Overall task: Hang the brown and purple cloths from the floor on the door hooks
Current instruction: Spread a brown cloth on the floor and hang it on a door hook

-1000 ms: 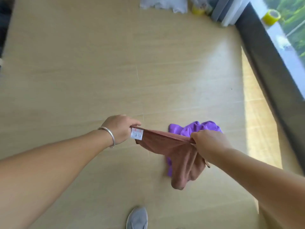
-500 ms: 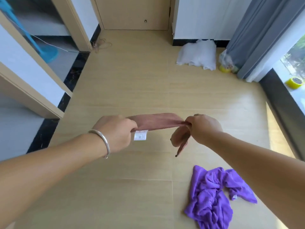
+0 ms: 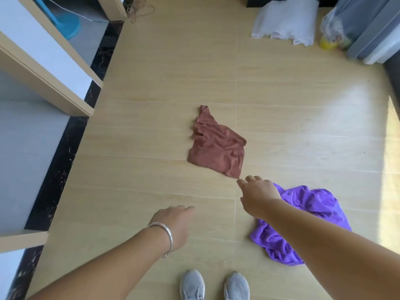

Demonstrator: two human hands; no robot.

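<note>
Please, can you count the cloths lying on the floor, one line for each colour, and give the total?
Brown cloth: 1
Purple cloth: 1
White cloth: 1
Total: 3, all on the floor and none held in the hands.

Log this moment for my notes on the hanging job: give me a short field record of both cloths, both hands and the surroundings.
brown cloth: flat on the floor, crumpled, nobody holding it
purple cloth: bunched on the floor, partly hidden by the right arm
left hand: empty, fingers relaxed, above the floor
right hand: empty, fingers relaxed, near the brown cloth's closest corner, not touching it
bracelet: on left wrist
shoes: grey, bottom edge
door hooks: not in view
</note>
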